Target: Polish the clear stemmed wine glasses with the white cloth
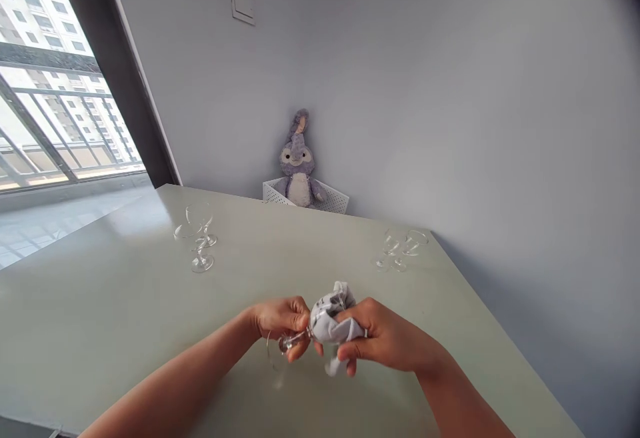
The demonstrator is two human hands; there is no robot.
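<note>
My left hand (285,321) is closed around the stem of a wine glass (293,341), which lies tilted on its side with its foot toward the left. A white cloth (330,328) with dark markings fills the bowl of the glass and bunches out at its rim. My right hand (377,338) grips this cloth, fingers and thumb pressed about the bowl from the right. Both hands are held above the near middle of the table. The cloth and fingers hide part of the bowl.
Two wine glasses (202,263) stand upright on the table (280,251) at the left. Two more stemmed glasses (399,263) are near the right edge. Behind the far edge, a purple plush toy (300,188) sits in a white perforated basket (336,201) against the wall corner.
</note>
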